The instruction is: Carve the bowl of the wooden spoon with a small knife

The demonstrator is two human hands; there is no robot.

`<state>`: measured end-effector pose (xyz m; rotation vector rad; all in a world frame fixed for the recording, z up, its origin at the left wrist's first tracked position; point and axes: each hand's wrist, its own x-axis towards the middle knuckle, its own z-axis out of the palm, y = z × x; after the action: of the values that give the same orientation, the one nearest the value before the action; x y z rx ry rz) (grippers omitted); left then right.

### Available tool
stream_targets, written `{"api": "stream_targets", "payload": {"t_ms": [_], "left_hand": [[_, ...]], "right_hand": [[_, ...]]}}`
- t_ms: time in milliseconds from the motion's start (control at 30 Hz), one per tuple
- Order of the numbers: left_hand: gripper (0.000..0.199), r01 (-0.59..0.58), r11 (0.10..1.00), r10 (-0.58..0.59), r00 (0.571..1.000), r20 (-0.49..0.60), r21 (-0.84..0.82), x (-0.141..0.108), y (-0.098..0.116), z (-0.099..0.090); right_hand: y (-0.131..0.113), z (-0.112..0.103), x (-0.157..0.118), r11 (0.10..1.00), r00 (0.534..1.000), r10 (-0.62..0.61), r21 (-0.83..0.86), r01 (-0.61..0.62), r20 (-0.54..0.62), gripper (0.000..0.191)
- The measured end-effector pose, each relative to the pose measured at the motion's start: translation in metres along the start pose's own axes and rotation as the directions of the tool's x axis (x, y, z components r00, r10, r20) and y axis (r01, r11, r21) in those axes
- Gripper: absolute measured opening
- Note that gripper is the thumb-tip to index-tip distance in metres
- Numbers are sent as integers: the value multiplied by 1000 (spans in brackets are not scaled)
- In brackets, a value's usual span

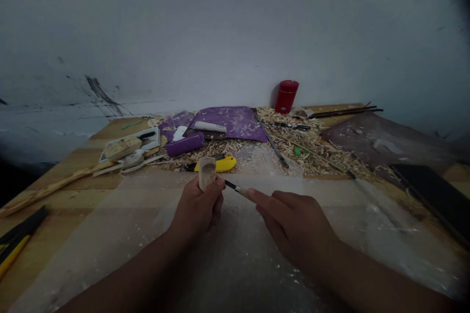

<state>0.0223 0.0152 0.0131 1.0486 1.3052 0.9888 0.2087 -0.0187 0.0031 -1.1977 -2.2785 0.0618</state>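
My left hand [200, 203] is closed around a small pale wooden block [207, 170], held upright with a darker hollow on its upper face. In my right hand [297, 217] is a carving knife [240, 190] with a light handle and a dark blade. The blade points left, its tip by my left thumb near the block; whether it touches the wood I cannot tell. Just beyond the block lies a yellow utility knife [225, 164], partly hidden by it.
Wood shavings [316, 151] cover the back of the wooden table [73, 176]. Purple sheets [238, 122], a purple roll [185, 145], a white tray [152, 139] and a red canister [287, 97] stand there. A dark phone-like slab [433, 200] lies right, yellow-black tool handles [18, 242] left. Clear plastic sheeting [121, 234] spreads in front.
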Motion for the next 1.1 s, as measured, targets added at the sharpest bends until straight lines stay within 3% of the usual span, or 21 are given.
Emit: {"api": "stream_targets", "payload": {"t_ms": [167, 367, 600, 1100], "left_hand": [[18, -34, 999, 35, 999, -8, 40, 0, 0, 1], [12, -61, 984, 63, 998, -6, 170, -1, 1, 3], [11, -77, 967, 81, 997, -7, 242, -4, 3, 3], [9, -29, 978, 32, 999, -9, 207, -7, 3, 6]], "right_hand": [[1, -1, 0, 997, 998, 32, 69, -28, -56, 36], [-2, -3, -1, 1000, 997, 7, 2, -7, 80, 42], [-5, -4, 0, 1000, 994, 23, -1, -23, 106, 43], [-8, -7, -1, 996, 993, -27, -82, 37, 118, 45]]}}
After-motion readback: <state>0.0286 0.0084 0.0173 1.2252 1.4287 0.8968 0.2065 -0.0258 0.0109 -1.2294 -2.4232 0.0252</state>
